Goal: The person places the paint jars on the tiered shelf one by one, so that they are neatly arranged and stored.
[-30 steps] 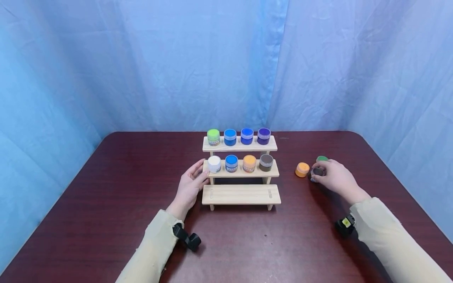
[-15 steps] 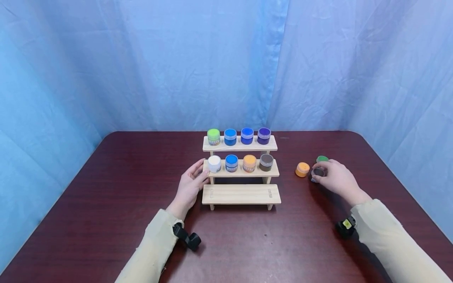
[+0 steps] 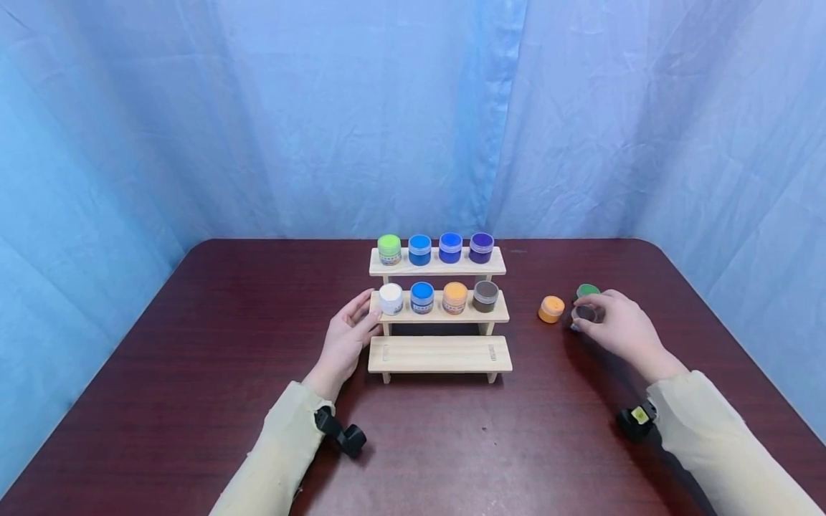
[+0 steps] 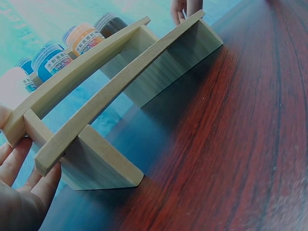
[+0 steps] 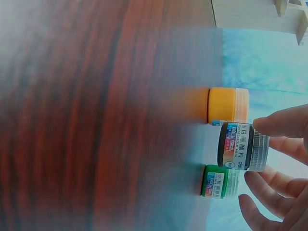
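A three-tier wooden stand [image 3: 440, 356] is on the table, with the left hand [image 3: 347, 338] gripping its left end by the middle shelf. In the left wrist view, that hand's fingers [image 4: 15, 161] reach under the shelf end. The right hand [image 3: 621, 326] pinches a dark paint jar [image 5: 240, 147] by its clear lid, between thumb and fingertips. Whether this jar touches the table I cannot tell. Close to it stand an orange-yellow paint jar [image 3: 551, 309] and a green paint jar [image 5: 216, 182], the latter partly hidden behind the right hand in the head view.
On the top shelf [image 3: 439, 270] stand light green, blue and purple jars. White [image 3: 391, 299], blue [image 3: 422, 298], orange [image 3: 454, 299] and dark grey [image 3: 485, 297] jars line the middle shelf. Nothing stands on the lowest shelf. Blue curtains [image 3: 355, 122] surround the table.
The right hand and the dark paint jar have shifted slightly to the right, away from the orange-yellow jar. The left hand and the stand have kept their place.
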`<state>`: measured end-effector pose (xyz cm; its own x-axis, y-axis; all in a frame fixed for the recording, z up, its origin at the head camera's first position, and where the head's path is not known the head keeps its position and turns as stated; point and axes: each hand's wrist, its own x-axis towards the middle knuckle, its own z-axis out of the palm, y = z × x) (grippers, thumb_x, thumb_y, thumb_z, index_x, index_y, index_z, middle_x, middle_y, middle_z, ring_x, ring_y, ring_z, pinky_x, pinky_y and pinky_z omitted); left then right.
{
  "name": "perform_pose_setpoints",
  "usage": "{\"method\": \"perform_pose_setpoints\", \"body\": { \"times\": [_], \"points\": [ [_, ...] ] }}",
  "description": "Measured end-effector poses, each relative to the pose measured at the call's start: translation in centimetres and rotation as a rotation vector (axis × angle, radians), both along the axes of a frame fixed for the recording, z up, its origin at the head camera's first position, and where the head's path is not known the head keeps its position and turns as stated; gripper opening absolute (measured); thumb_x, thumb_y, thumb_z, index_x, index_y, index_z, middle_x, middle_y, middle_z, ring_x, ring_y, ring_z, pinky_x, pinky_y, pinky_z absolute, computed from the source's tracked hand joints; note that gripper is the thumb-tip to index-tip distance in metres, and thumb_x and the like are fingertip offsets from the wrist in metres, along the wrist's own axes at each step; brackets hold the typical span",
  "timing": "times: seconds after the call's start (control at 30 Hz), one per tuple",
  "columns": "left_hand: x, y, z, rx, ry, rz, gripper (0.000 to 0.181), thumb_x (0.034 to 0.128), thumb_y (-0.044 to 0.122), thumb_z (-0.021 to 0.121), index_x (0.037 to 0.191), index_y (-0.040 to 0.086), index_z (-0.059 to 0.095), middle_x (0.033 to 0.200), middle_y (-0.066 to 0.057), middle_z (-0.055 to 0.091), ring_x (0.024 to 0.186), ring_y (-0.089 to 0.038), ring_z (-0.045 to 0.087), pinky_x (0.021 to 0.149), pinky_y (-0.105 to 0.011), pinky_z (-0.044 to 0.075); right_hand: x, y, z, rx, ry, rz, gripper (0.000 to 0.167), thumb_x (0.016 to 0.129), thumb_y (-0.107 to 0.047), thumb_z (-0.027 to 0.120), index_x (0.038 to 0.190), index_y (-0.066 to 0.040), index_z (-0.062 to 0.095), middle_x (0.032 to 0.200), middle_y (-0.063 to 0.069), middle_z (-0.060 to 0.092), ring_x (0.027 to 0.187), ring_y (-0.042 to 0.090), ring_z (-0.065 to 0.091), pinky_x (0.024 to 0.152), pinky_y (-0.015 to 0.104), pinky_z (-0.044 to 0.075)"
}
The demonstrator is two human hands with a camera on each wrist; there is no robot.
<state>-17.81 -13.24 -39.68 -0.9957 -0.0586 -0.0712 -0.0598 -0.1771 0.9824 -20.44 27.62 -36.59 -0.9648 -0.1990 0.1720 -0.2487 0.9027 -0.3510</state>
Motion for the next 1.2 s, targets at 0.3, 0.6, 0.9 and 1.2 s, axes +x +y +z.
{"method": "perform_pose_setpoints", "body": {
  "times": [0.3,0.6,0.9,1.2],
  "points": [
    [0.1,0.1,0.1,-0.004,-0.008,0.006,0.053,0.0939,0.001,0.053,0.144,0.003,0.037,0.143,-0.020,0.043,0.113,-0.017,0.052,0.094,-0.035,0.047,1.1,-0.4,0.6,-0.060,0.049,0.008,0.030,0.084,-0.017,0.068,0.110,-0.002,0.066,0.097,0.015,0.058,0.085,0.032,0.059,0.068,0.047,0.046],
    [0.2,0.1,0.1,0.008,-0.009,-0.001,0.053,0.0951,0.001,0.052,0.145,0.003,0.035,0.146,-0.019,0.039,0.125,-0.026,0.046,0.101,-0.044,0.042,2.2,-1.7,1.3,-0.111,0.121,0.053,0.029,0.084,-0.014,0.069,0.110,-0.001,0.066,0.099,0.016,0.058,0.087,0.036,0.061,0.074,0.053,0.049],
    [0.2,0.0,0.3,0.006,-0.010,-0.002,0.054,0.0951,0.001,0.052,0.146,0.002,0.033,0.146,-0.019,0.039,0.125,-0.025,0.046,0.100,-0.040,0.044,2.9,-3.2,1.9,-0.148,0.233,0.089,0.026,0.079,-0.006,0.072,0.104,-0.004,0.068,0.095,0.009,0.058,0.081,0.024,0.058,0.074,0.048,0.052],
    [0.1,0.0,0.2,0.007,-0.011,-0.005,0.053,0.0955,0.001,0.051,0.145,0.002,0.034,0.146,-0.019,0.040,0.124,-0.026,0.046,0.102,-0.045,0.041,3.7,-5.1,3.0,-0.134,0.353,0.148,0.025,0.075,-0.003,0.075,0.099,-0.009,0.070,0.092,0.002,0.059,0.078,0.013,0.053,0.071,0.030,0.050]
  ]
}}
